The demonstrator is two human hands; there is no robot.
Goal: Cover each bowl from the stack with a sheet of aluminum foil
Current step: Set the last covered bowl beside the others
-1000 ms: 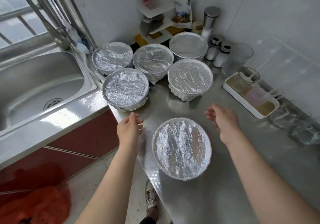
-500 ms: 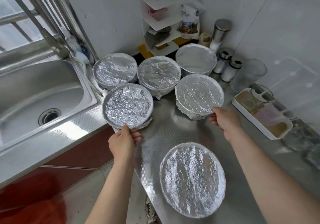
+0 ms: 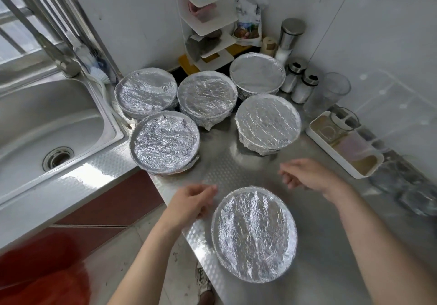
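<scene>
Steel counter (image 3: 236,170), sink (image 3: 59,127), foil-covered bowls (image 3: 254,233)

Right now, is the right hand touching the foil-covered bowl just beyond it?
Apart. The head view shows a strip of bare steel counter between the right hand and the foil-covered bowl.

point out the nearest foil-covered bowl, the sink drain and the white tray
nearest foil-covered bowl (image 3: 254,233): head view, middle of foil top
sink drain (image 3: 58,158): head view, its centre
white tray (image 3: 331,153): head view, its near rim
</scene>
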